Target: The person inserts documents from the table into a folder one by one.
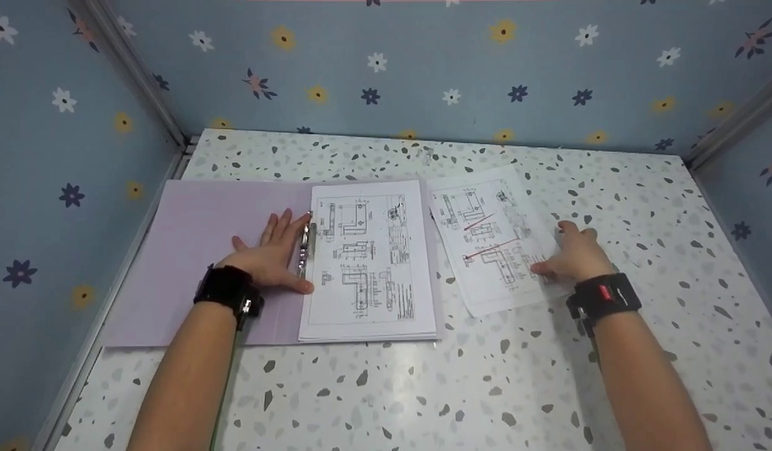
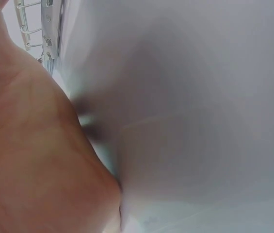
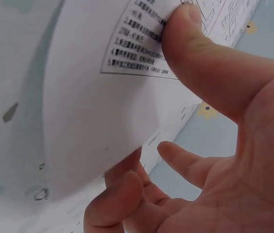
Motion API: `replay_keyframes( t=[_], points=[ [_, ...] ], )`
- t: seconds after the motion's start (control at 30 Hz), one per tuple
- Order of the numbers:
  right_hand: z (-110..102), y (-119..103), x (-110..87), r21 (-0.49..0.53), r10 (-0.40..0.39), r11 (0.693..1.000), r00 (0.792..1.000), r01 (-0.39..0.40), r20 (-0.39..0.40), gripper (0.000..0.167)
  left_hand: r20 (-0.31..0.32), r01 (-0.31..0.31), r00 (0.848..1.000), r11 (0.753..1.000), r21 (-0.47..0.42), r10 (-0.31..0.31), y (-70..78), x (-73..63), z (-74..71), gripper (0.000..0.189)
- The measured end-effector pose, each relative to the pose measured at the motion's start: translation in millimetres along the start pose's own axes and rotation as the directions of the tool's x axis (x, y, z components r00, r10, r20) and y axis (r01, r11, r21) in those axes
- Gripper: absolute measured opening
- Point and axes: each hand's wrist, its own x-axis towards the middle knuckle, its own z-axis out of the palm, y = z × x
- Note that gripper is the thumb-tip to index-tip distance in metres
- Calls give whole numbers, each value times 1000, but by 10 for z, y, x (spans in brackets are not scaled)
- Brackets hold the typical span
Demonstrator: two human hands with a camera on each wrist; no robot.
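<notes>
A lilac ring binder [image 1: 210,207] lies spread out, with a stack of printed drawing sheets [image 1: 386,260] on its right half. My left hand [image 1: 267,254] rests on the binder with fingers spread. Its fingertips and thumb reach the metal ring mechanism [image 1: 305,241] and the left edge of the stack; the rings [image 2: 30,30] also show in the left wrist view. To the right, my right hand [image 1: 576,254] holds a loose drawing sheet [image 1: 486,241] marked with red lines by its near right corner. In the right wrist view, the thumb [image 3: 200,53] presses on top and curled fingers [image 3: 117,199] sit beneath the paper.
A white speckled table [image 1: 373,401] bears everything. Panels with a flower pattern [image 1: 417,62] enclose its back and sides, and a metal rail [image 1: 141,75] runs down the left corner. The loose sheet lies close beside the binder's right edge.
</notes>
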Motion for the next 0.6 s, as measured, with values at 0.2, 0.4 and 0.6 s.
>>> replay_keyframes(
  t=[0.2, 0.4, 0.6],
  points=[
    [-7, 30, 32, 1, 1, 1000, 1000, -1, 6, 125, -3, -10, 1000, 1000, -12, 10, -26, 18, 13, 155],
    [8, 40, 22, -8, -5, 1000, 1000, 5, -1, 125, -4, 6, 1000, 1000, 0, -6, -43, 30, 19, 154],
    [21, 61, 8, -8, -4, 1000, 1000, 4, -4, 126, 3, 10, 1000, 1000, 14, -11, 4, -10, 2, 152]
  ],
)
